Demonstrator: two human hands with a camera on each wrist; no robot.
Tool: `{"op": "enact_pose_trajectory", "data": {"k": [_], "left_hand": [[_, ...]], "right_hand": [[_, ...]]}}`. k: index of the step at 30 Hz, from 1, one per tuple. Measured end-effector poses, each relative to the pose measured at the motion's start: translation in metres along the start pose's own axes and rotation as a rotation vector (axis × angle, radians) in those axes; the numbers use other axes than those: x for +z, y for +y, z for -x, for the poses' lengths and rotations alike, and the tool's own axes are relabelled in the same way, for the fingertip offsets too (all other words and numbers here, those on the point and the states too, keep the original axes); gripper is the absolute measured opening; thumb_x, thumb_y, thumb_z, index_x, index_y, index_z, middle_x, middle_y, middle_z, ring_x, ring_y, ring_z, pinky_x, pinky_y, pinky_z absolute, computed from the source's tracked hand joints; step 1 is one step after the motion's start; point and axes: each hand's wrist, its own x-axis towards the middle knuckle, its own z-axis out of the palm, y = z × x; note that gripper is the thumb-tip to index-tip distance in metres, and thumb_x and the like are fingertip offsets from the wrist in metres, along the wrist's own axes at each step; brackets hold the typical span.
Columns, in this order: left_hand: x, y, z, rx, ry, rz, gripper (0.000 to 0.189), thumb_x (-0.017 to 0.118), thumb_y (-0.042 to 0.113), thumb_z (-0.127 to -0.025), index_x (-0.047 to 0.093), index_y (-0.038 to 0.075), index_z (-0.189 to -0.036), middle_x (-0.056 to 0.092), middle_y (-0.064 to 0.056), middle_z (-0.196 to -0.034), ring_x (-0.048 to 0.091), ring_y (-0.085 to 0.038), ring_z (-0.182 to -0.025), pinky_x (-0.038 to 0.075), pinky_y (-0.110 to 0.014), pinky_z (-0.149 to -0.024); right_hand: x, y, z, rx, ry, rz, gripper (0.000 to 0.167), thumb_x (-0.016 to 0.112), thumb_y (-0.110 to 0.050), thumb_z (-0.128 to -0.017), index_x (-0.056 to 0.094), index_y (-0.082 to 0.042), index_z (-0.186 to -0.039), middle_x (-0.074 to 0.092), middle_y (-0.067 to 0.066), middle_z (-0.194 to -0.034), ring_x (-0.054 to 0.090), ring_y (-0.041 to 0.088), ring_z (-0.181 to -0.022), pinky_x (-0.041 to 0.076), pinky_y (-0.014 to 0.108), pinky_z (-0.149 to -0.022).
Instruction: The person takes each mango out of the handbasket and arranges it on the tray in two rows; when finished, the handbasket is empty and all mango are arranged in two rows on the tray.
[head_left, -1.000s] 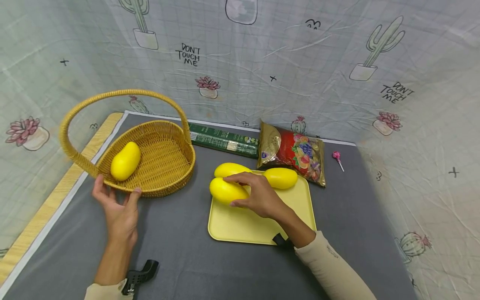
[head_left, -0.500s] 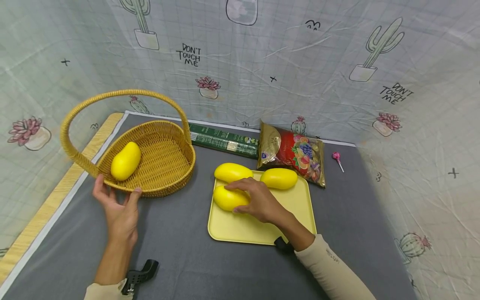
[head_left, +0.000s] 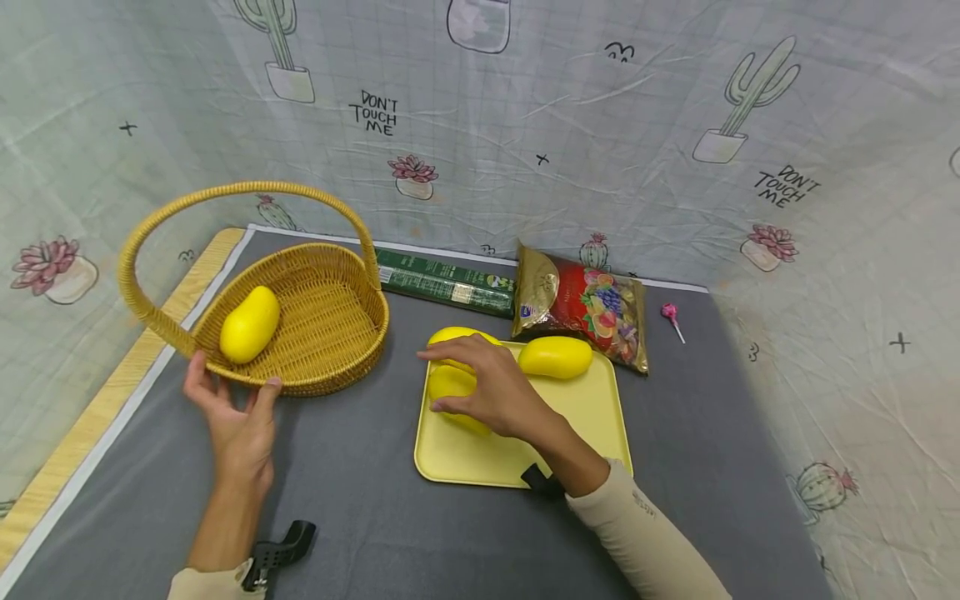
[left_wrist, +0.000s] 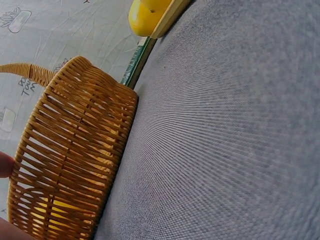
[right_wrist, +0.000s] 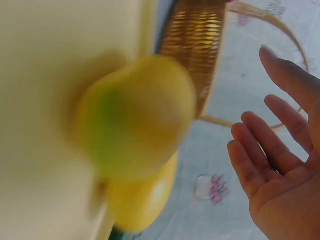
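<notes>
My left hand (head_left: 243,433) holds the near rim of a wicker basket (head_left: 330,379) with a tall arched handle, thumb and fingertips at the rim. A yellow mango (head_left: 250,325) lies inside at the basket's left. My right hand (head_left: 498,387) hovers over the pale yellow tray (head_left: 525,467), fingers and thumb spread. Beneath it sits a mango (head_left: 448,383), partly hidden by the hand. In the right wrist view this mango (right_wrist: 135,117) is blurred, with a green patch, and stands apart from the fingers. Another mango (head_left: 450,334) lies behind it, and one more mango (head_left: 556,357) at the tray's back right.
A long green packet (head_left: 442,282) lies along the table's back edge. Beside it, a gold and red bag (head_left: 581,308) printed with fruit sits behind the tray. Farther right is a pink lollipop (head_left: 670,313). A patterned cloth (head_left: 480,125) hangs around the table.
My right hand has set the front mango a little lower on the tray, let go of it and risen slightly with fingers spreading. My left hand stays at the basket.
</notes>
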Motion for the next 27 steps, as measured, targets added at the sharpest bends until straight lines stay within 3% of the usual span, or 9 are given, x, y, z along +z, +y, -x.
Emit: {"op": "enact_pose_trajectory", "data": {"k": [7, 13, 22, 27], "left_hand": [[-0.001, 0.000, 0.000, -0.006, -0.002, -0.003, 0.097, 0.065, -0.011, -0.097, 0.010, 0.034, -0.163, -0.005, 0.006, -0.177, 0.006, -0.012, -0.164, 0.019, -0.039, -0.131], [-0.001, 0.001, 0.001, -0.007, 0.002, -0.016, 0.097, 0.065, -0.010, -0.097, 0.011, 0.036, -0.163, -0.006, 0.006, -0.177, 0.005, -0.013, -0.165, 0.016, -0.043, -0.132], [-0.001, 0.000, 0.001, -0.003, -0.003, -0.028, 0.097, 0.064, -0.009, -0.098, 0.008, 0.036, -0.163, -0.005, 0.005, -0.177, 0.005, -0.013, -0.165, 0.017, -0.040, -0.132], [0.000, -0.001, 0.001, 0.003, 0.003, -0.028, 0.097, 0.065, -0.009, -0.097, 0.010, 0.036, -0.162, -0.004, 0.005, -0.177, 0.006, -0.014, -0.164, 0.015, -0.043, -0.133]], "right_hand": [[0.012, -0.026, -0.030, -0.055, 0.053, -0.072, 0.064, 0.094, -0.029, -0.082, 0.069, -0.024, -0.141, 0.069, -0.006, -0.142, 0.059, 0.014, -0.136, 0.048, 0.039, -0.113], [0.031, -0.040, -0.058, -0.073, 0.107, -0.162, 0.064, 0.093, -0.031, -0.084, 0.068, -0.025, -0.143, 0.069, -0.006, -0.143, 0.061, 0.012, -0.131, 0.052, 0.032, -0.105], [0.065, -0.052, -0.098, -0.036, 0.111, -0.295, 0.066, 0.090, -0.030, -0.088, 0.063, -0.023, -0.148, 0.067, -0.005, -0.147, 0.062, 0.008, -0.132, 0.050, 0.024, -0.110], [0.084, -0.059, -0.120, 0.021, 0.105, -0.300, 0.066, 0.089, -0.032, -0.088, 0.063, -0.024, -0.149, 0.065, -0.007, -0.148, 0.063, 0.008, -0.129, 0.050, 0.019, -0.106]]}}
